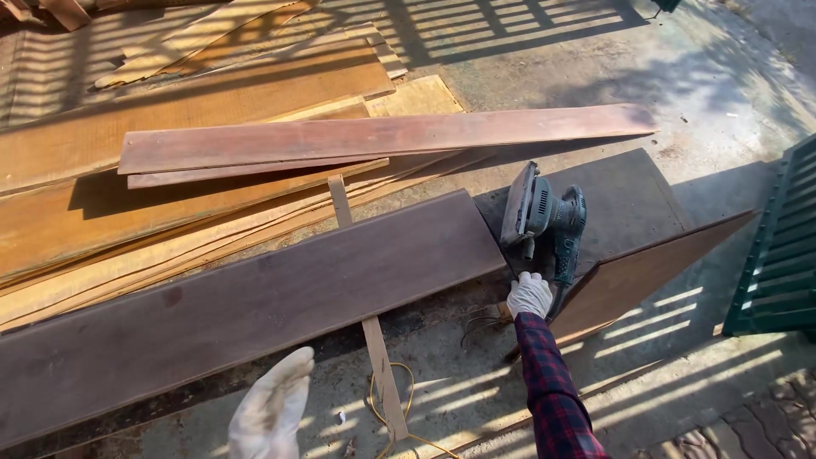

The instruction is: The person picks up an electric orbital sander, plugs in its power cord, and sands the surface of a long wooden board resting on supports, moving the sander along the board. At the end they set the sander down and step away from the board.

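My right hand (529, 295), in a white glove with a red plaid sleeve, rests against the handle end of a dark electric sander (544, 219). The sander lies tipped on its side on a dark wooden box-like piece (629, 200), pad facing left. Whether the fingers close around the handle is hidden. My left hand (270, 415), also gloved, hangs free at the bottom with fingers straight, holding nothing, in front of a long dark plank (255, 297).
A reddish plank (382, 134) lies across a pile of lighter boards (170, 110) at the upper left. A thin wooden strip (374, 340) runs under the dark plank. A yellow cord (399, 425) lies on the concrete. A green metal gate (778, 246) stands at right.
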